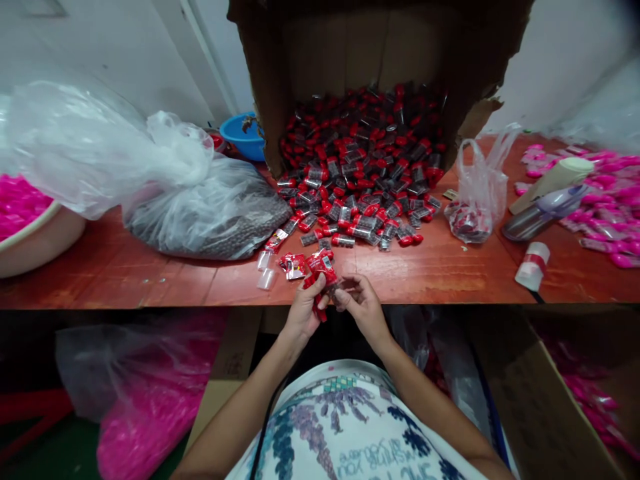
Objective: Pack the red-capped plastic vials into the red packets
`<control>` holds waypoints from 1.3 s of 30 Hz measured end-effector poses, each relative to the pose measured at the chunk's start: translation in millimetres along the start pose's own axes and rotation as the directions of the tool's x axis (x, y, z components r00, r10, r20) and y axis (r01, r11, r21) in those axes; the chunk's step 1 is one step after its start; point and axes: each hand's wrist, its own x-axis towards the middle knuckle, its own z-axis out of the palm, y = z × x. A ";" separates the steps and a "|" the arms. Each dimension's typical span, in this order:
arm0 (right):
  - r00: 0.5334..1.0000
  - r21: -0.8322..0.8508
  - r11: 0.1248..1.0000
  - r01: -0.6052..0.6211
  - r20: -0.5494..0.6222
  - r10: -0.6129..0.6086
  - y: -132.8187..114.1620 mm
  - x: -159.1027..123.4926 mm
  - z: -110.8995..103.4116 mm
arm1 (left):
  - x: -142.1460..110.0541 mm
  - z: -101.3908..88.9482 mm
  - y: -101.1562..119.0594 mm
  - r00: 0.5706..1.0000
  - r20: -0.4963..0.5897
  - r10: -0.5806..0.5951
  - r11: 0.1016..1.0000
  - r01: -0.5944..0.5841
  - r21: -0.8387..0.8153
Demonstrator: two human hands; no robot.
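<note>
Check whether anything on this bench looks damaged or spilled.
Yes. The cardboard box looks damaged: its right edge is ragged, with a torn piece sticking out. Red-topped containers also spill from its open front onto the table in a loose, jumbled heap, though that may be deliberate.

The left hand (304, 312) was closed, its thumb (315, 287) lying across the top of the grip, the other fingers folded and partly hidden. Just right of the grip, the right hand (366, 308) curled inward, thumb bent toward it. Below, the bare left forearm (245, 399) and right forearm (427, 393) spread apart toward the torso.
</note>
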 end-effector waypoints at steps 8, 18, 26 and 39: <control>0.998 0.021 0.999 -0.048 0.031 0.048 -10.0 9.3 0.8 | 9.6 1.0 12.3 0.993 0.064 0.103 0.995 -0.104 0.004; 0.969 -0.341 0.918 0.204 -0.066 -0.240 -11.7 14.4 5.6 | 15.8 1.2 14.4 0.993 0.076 0.087 0.996 -0.086 -0.007; 0.930 -0.477 0.824 0.307 -0.035 -0.366 -4.5 18.3 2.0 | 21.2 -5.2 20.6 0.995 -0.018 0.095 0.995 -0.094 0.038; 0.933 -0.531 0.823 0.199 -0.155 -0.325 15.1 24.4 -43.1 | 37.8 -16.5 6.1 0.993 -0.087 -0.085 0.988 0.095 0.120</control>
